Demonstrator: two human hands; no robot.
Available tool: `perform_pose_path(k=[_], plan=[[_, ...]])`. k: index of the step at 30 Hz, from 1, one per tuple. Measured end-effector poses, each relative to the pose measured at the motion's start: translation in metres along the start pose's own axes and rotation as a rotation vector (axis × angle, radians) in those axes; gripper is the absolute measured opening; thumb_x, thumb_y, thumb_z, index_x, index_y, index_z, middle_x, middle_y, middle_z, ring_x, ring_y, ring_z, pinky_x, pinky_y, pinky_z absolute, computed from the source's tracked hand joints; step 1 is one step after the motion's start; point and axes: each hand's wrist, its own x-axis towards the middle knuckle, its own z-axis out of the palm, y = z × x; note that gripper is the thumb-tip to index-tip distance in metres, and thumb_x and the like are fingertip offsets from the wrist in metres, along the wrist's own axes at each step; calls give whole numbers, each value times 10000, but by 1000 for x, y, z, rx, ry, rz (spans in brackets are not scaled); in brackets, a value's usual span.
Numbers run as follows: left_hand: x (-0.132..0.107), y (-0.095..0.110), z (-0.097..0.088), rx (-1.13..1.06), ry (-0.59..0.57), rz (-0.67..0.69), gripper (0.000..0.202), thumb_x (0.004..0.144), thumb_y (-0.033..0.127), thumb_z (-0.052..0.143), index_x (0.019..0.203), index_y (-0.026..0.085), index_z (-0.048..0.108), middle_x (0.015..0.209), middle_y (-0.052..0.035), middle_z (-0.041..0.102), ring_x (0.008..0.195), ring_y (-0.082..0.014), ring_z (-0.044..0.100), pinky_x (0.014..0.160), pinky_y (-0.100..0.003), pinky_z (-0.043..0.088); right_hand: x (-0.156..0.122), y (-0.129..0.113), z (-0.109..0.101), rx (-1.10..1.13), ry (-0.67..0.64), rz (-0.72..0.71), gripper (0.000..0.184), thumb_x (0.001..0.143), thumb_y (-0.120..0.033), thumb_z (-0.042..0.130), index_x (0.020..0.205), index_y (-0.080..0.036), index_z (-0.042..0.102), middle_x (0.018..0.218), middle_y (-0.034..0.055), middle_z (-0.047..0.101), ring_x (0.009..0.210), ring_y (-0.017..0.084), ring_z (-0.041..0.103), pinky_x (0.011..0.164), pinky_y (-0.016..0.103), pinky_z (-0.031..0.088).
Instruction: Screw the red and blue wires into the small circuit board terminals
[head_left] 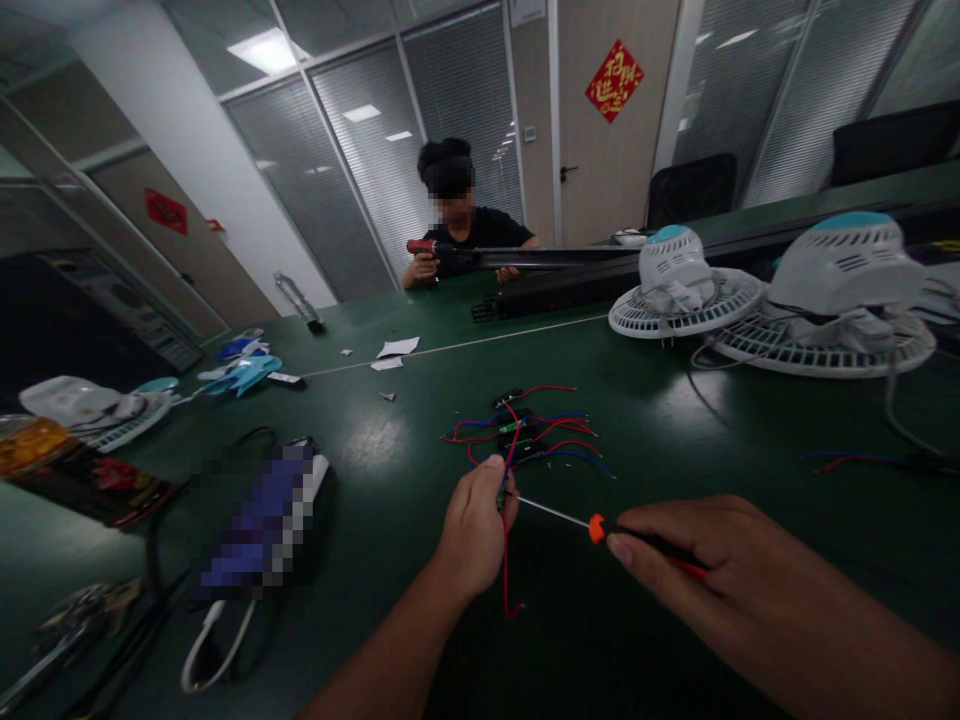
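Observation:
My left hand (476,525) is closed around a small green circuit board (501,494), mostly hidden by the fingers, with a red wire (507,570) hanging down from it. In my right hand (712,570) is a screwdriver (652,545) with a black and orange-red handle. Its thin metal shaft points left, and the tip meets or nearly meets the board at my left fingertips; contact is too small to tell. Just beyond my left hand, several small boards (516,427) with red and blue wires lie in a cluster on the green table (360,560).
White fans (675,285) lie at the right back. On the left are a pixelated device (262,520) with a white cable, a jar (82,480) and blue plastic wrappers (244,372). Paper scraps (397,348) lie farther back. Across the table a person (480,228) holds a red power tool.

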Motion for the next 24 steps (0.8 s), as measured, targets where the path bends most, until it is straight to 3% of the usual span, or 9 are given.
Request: perform_pose_path(k=[13,18,24], plan=[[1,-4,-1,-11,-10,18,468,688,658,520,575,205,483,433,74,370,420,-90,328,448,-223,303,0,0,-1,-2,19,-27,383,939,-357,407,620,-225,572,547,-20,594,472,115,519,488,272,353],[0,-2,-1,-7,38,7,485,649,674,559,570,199,502,460,61,388,449,-100,359,439,-221,306,-1,1,-1,-31,6,-6,378,938,-353,395,637,-229,588,565,-15,608,491,128,539,501,278,372],[0,-2,-1,-18,-20,6,466,670,659,515,543,213,471,431,65,356,448,-100,337,458,-219,316,-1,0,-1,-7,65,-35,351,913,-341,455,619,-222,605,536,-23,600,459,110,521,477,249,382]])
